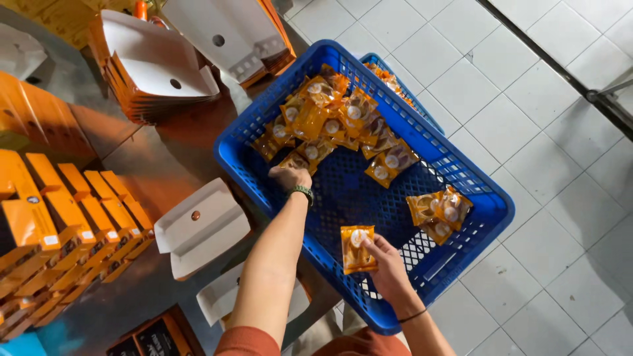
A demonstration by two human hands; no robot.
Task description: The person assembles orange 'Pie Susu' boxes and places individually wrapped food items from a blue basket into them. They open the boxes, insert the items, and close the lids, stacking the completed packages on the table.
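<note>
A blue plastic crate [491, 198] holds several orange snack packets [339, 118], piled at its far end, with a small cluster [438, 211] near its right wall. My left hand [290, 177], a green band at the wrist, reaches into the crate and closes on a packet [295, 160] at the pile's near edge. My right hand [382, 260] holds one orange packet [356, 249] by its edge over the crate's near part.
Open white-lined cartons [201, 227] lie on the metal table [165, 165] left of the crate. Rows of orange boxes [72, 217] stand at the far left, flat carton stacks [158, 72] at the back. A second blue crate [395, 82] sits beneath. White tiled floor [547, 132] is to the right.
</note>
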